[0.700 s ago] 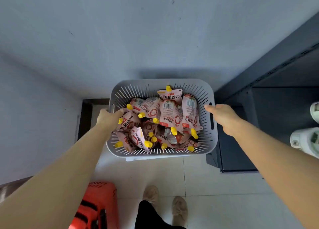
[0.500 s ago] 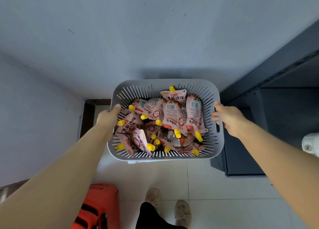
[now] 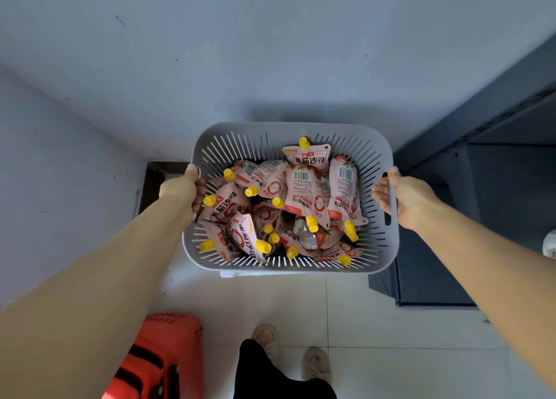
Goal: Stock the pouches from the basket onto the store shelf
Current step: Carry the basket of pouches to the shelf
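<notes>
Between the hands, the basket (image 3: pixel 294 127) with the pouches (image 3: pixel 304 188) is held; left hand (image 3: pixel 180 191) and right hand (image 3: pixel 406 200) are clamped on its side rims (the shelf (image 3: pixel 508 194) is found to the right, nearer the right hand).

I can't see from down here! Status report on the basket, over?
Left hand, right hand grip basket rim, one each side. Pouches heaped inside. Shelf to the right; red crate by the feet.

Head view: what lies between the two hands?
The basket, heaped with pouches; the left hand and right hand grip its opposite sides, as the head view shows.
</notes>
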Action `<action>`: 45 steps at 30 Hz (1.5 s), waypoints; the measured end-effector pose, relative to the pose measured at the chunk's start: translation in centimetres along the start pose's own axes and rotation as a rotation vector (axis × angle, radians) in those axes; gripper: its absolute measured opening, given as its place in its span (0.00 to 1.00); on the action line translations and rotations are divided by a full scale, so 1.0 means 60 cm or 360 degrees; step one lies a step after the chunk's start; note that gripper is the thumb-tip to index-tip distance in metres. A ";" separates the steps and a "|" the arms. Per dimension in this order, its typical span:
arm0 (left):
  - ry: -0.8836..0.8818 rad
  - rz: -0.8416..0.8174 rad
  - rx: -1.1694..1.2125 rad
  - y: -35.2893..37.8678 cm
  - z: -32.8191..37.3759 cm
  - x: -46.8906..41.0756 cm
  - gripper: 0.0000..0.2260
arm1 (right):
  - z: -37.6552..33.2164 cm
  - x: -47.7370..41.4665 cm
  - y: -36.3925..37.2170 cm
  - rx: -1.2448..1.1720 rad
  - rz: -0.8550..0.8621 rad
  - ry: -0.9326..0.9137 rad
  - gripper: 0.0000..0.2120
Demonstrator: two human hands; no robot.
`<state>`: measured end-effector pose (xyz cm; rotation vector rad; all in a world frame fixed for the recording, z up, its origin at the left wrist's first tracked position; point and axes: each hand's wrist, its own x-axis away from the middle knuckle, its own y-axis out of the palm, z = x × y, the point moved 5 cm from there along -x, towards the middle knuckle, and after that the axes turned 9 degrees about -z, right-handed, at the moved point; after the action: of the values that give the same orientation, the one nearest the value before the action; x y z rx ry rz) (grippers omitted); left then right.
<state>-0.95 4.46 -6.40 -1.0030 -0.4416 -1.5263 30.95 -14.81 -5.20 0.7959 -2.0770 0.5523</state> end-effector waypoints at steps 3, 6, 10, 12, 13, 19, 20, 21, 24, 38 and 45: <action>-0.0045 -0.0046 0.0002 -0.015 -0.009 0.011 0.18 | 0.007 0.015 -0.005 -0.0018 -0.0005 0.0001 0.17; -0.0092 -0.0068 0.0036 -0.031 -0.022 0.030 0.18 | 0.007 0.034 -0.009 -0.0007 0.0016 -0.0034 0.17; -0.0146 -0.0080 0.0089 -0.049 -0.018 0.084 0.19 | -0.007 0.084 -0.013 -0.0010 0.0003 -0.0057 0.17; -0.0182 -0.0089 0.0107 -0.059 -0.013 0.118 0.19 | -0.009 0.117 -0.020 -0.0017 0.0009 -0.0041 0.17; -0.0200 -0.0099 0.0111 -0.066 -0.012 0.137 0.20 | -0.007 0.135 -0.023 -0.0028 0.0013 -0.0025 0.17; -0.0226 -0.0199 0.0140 -0.126 0.002 0.262 0.20 | -0.010 0.266 -0.043 -0.0095 -0.0005 0.0028 0.18; -0.0224 -0.0195 0.0150 -0.138 0.006 0.287 0.20 | -0.014 0.290 -0.044 -0.0089 -0.0018 0.0031 0.18; -0.0223 -0.0187 0.0160 -0.150 0.010 0.313 0.20 | -0.019 0.315 -0.045 -0.0077 -0.0035 0.0028 0.18; -0.0254 -0.0174 0.0182 -0.184 0.012 0.392 0.20 | -0.026 0.385 -0.057 -0.0034 -0.0056 -0.0009 0.19; -0.0319 -0.0185 0.0083 -0.263 -0.073 0.676 0.20 | 0.092 0.672 -0.185 -0.0096 -0.0046 0.0001 0.21; -0.0238 -0.0357 -0.0140 -0.237 -0.141 0.761 0.20 | 0.224 0.776 -0.286 -0.0320 0.0097 -0.0004 0.21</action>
<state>-14.06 -26.56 28.60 -1.1721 -0.6134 -1.6886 14.31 -51.15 27.16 0.6191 -2.1249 0.3678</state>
